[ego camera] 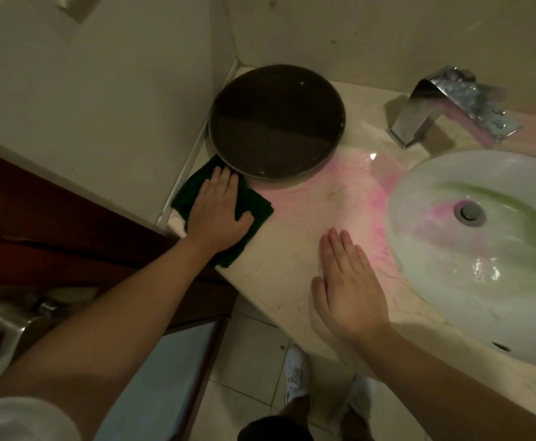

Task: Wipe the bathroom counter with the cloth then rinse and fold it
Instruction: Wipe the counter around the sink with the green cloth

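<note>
A dark green cloth (254,208) lies flat on the left end of the beige stone counter (295,218), against the wall corner. My left hand (217,211) presses flat on top of it, fingers pointing toward a round dark tray. My right hand (349,288) rests palm down on the bare counter near its front edge, fingers together, holding nothing. An oval white sink basin (445,249) is set into the counter to the right of that hand.
A round dark tray (276,122) sits at the back left of the counter, touching the cloth's far edge. A chrome faucet (451,103) stands behind the basin. A wooden door with a metal handle (9,316) is at left. My feet stand on floor tiles below.
</note>
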Demonstrator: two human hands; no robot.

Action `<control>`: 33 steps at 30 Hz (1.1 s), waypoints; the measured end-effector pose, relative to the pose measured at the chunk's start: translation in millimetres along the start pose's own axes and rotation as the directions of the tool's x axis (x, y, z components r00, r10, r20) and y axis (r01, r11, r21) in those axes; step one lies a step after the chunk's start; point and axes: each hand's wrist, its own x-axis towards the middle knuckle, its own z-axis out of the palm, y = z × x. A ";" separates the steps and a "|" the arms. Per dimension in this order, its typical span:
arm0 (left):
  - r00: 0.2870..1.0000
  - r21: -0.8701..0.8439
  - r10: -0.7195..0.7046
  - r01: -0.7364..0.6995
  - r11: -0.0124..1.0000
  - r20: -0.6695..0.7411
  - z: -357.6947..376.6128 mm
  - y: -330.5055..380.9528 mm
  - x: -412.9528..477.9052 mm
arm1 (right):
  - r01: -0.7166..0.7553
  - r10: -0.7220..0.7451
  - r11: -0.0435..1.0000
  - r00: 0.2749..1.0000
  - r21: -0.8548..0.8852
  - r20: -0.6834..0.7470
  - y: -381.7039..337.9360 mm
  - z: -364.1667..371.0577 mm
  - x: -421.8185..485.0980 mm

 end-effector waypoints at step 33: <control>0.991 -0.206 -0.095 0.074 0.976 -0.095 10.1 99.2 -10.6 | -0.015 0.021 0.995 0.998 0.102 -0.067 0.5 1.2 -2.2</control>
